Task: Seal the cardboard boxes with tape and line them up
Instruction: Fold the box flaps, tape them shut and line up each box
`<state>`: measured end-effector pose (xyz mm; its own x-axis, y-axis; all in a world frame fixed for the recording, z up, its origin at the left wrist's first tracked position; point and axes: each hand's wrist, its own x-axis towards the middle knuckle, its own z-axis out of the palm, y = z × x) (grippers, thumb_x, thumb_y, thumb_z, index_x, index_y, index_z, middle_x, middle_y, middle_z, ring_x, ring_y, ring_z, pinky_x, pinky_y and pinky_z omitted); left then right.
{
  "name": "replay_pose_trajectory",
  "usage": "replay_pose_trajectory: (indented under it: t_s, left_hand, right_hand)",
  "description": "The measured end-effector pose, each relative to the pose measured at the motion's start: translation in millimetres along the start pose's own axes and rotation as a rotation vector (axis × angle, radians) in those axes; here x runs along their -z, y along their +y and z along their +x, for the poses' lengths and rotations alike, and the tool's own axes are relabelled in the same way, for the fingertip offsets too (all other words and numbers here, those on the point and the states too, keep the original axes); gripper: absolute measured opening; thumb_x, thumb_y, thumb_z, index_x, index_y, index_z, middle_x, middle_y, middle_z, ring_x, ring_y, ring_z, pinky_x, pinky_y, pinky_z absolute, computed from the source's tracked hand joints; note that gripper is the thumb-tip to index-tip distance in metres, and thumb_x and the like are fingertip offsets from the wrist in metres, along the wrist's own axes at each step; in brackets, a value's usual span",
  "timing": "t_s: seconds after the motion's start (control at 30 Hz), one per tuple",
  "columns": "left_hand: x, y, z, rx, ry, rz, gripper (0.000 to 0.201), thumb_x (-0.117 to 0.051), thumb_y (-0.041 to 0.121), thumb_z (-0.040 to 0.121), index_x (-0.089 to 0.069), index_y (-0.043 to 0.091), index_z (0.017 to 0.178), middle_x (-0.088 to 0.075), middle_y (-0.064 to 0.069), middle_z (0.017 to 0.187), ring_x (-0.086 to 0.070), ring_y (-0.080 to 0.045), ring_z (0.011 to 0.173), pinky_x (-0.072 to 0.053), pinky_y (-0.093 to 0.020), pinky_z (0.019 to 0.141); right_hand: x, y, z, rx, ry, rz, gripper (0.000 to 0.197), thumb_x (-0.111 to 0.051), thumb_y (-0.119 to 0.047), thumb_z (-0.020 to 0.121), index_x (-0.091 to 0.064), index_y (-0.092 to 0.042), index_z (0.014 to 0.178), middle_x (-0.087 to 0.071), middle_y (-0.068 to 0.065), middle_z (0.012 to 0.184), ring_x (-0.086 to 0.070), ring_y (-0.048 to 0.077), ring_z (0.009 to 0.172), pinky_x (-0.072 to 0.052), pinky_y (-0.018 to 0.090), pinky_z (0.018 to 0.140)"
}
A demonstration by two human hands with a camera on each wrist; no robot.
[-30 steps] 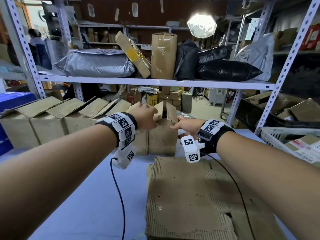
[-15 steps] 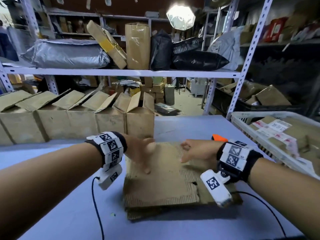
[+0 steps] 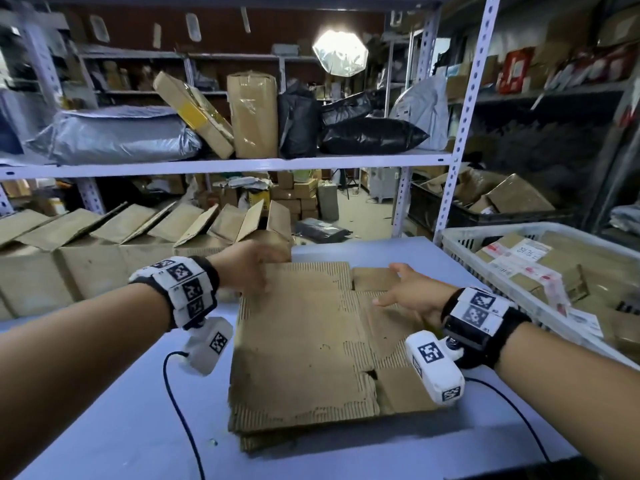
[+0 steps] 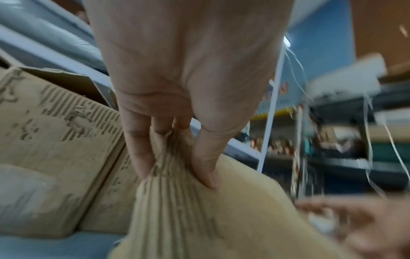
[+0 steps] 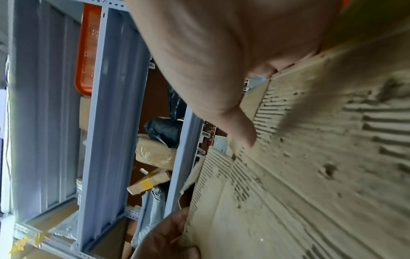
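A stack of flattened cardboard boxes (image 3: pixel 304 341) lies on the blue table (image 3: pixel 121 427) in front of me. My left hand (image 3: pixel 249 268) is at the stack's far left corner. In the left wrist view the left hand (image 4: pixel 177 175) pinches the corner of the top sheet (image 4: pixel 199 219) between thumb and fingers. My right hand (image 3: pixel 405 289) rests on the right side of the stack with thumb spread and fingers straight. The right wrist view shows that hand (image 5: pixel 255 105) against the worn cardboard (image 5: pixel 310 175). A row of open boxes (image 3: pixel 138 251) stands along the back left.
A white plastic basket (image 3: pixel 485 233) with taped parcels stands at the right edge of the table. A metal shelf upright (image 3: pixel 460 133) rises behind it. The shelf above holds bags and parcels. Wrist-camera cables trail over the table near me.
Both hands have come back from the last open box in the row to the flat stack. The left hand has taken hold of the top sheet's corner.
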<state>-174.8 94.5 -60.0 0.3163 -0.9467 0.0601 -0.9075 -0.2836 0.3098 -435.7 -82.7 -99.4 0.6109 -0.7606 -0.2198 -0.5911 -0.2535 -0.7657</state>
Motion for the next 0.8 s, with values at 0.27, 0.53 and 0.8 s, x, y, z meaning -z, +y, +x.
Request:
replay_pose_trajectory:
  t_s: [0.27,0.53,0.8]
  left_hand:
    - [45.8,22.4,-9.3,0.109,0.18,-0.676,0.034,-0.059,-0.004,0.095,-0.075,0.022,0.109,-0.078,-0.008,0.098,-0.074,-0.029,0.096,-0.061,-0.044,0.084]
    - [56.3,30.4,-17.3,0.106,0.291,-0.908,0.036,-0.056,-0.01,0.095,-0.073,0.02,0.104,-0.076,-0.008,0.093,-0.073,-0.021,0.079,-0.064,-0.041,0.071]
    - [53.1,24.1,-13.9,0.096,0.555,-1.063,0.058,-0.074,0.009,0.09,-0.049,0.02,0.141,-0.066,-0.006,0.113,-0.071,-0.015,0.093,-0.06,-0.03,0.073]
  right_hand:
    - [24.8,-12.5,-1.7,-0.112,-0.027,0.56,0.031,-0.065,-0.021,0.095,-0.065,-0.007,0.122,-0.072,0.016,0.11,-0.067,0.033,0.097,-0.056,0.044,0.084]
    - [30.2,-17.5,-3.5,-0.013,0.037,0.668,0.011,-0.068,-0.02,0.093,-0.07,-0.015,0.102,-0.077,0.006,0.088,-0.072,0.022,0.081,-0.055,0.032,0.064]
    - [24.8,-22.6,-5.3,0.217,0.191,0.946,0.019,-0.059,-0.004,0.096,-0.069,-0.009,0.112,-0.077,0.006,0.101,-0.074,0.019,0.086,-0.057,0.033,0.073]
